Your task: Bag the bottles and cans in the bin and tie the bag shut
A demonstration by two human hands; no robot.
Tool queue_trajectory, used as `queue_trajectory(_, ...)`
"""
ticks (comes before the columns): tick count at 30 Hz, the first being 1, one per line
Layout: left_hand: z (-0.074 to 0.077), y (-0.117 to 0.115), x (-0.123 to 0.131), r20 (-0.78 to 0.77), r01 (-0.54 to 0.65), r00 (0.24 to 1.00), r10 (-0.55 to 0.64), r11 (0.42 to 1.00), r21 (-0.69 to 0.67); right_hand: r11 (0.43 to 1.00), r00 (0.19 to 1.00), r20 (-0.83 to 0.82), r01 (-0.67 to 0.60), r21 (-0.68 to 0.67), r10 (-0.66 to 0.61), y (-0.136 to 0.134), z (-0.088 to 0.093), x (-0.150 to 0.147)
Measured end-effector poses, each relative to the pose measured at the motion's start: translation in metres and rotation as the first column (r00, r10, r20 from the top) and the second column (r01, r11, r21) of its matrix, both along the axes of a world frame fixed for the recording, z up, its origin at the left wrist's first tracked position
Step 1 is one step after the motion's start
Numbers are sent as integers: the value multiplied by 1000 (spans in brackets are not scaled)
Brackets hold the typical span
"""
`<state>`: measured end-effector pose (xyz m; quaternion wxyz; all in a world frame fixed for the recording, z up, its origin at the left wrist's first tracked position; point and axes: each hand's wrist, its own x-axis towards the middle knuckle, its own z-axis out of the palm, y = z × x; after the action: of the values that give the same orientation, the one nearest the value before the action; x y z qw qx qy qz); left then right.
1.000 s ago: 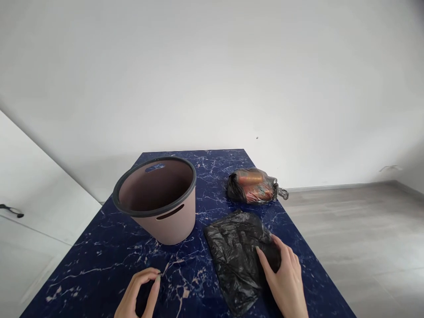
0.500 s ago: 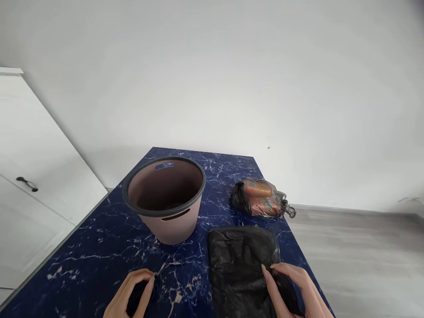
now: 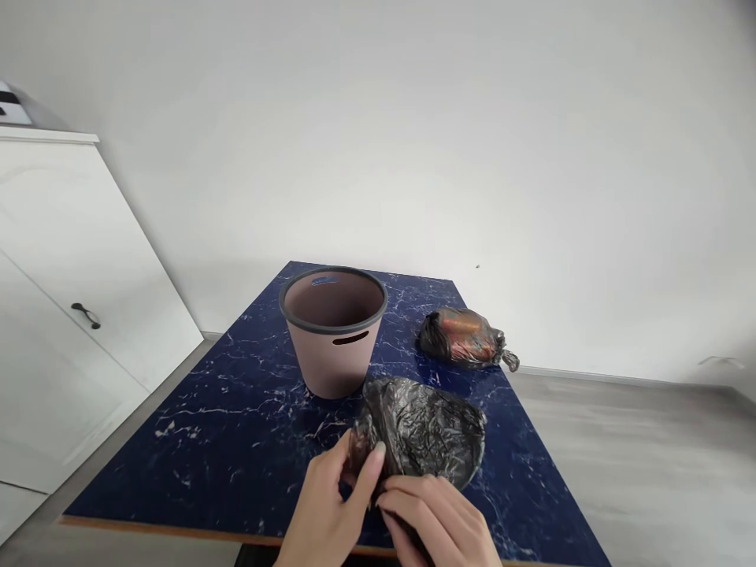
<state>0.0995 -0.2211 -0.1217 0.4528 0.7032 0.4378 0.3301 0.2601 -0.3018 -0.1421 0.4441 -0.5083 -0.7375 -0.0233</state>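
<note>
We note L hand (image 3: 331,504) & R hand (image 3: 440,516) both pinching black bag (image 3: 440,429); film looks thin, so hard/uneven tug cd rip it, we'd guess.

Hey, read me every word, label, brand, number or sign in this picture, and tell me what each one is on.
No readable text anywhere.
Crumpled black plastic bag: no writing seen.
Bin: no writing seen.
Tied bag: reddish things show through, but any print is too blurred to read.
White object at the left edge: dark marks, cut off and too small to read.
</note>
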Motion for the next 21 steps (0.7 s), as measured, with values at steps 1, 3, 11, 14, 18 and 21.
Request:
queue_trajectory(1,1,0,-1,26,-6,1000,7,1000,-26,999,999,29,20,-27,-19,-6,-3,1)
queue_trajectory(3,2,-1,-6,91,-19,996,26,998,-68,992,995,67,78,-96,-71,-20,-8,3)
queue_trajectory(11,6,-4,-42,277,-108,953,122,992,-66,894,947,-128,226,-385,-295,-53,-29,-2)
queue_trajectory(14,6,0,-52,379,-142,910,167,985,-94,834,975,-36,166,-525,-217,-58,-43,17)
queue_trajectory(18,6,5,-60,427,-187,876,225,974,-130,758,971,70,224,-612,-230,-73,-35,46)
queue_trajectory(21,12,3,-58,436,-181,873,220,975,-129,806,913,12,365,-466,-407,-84,4,42)
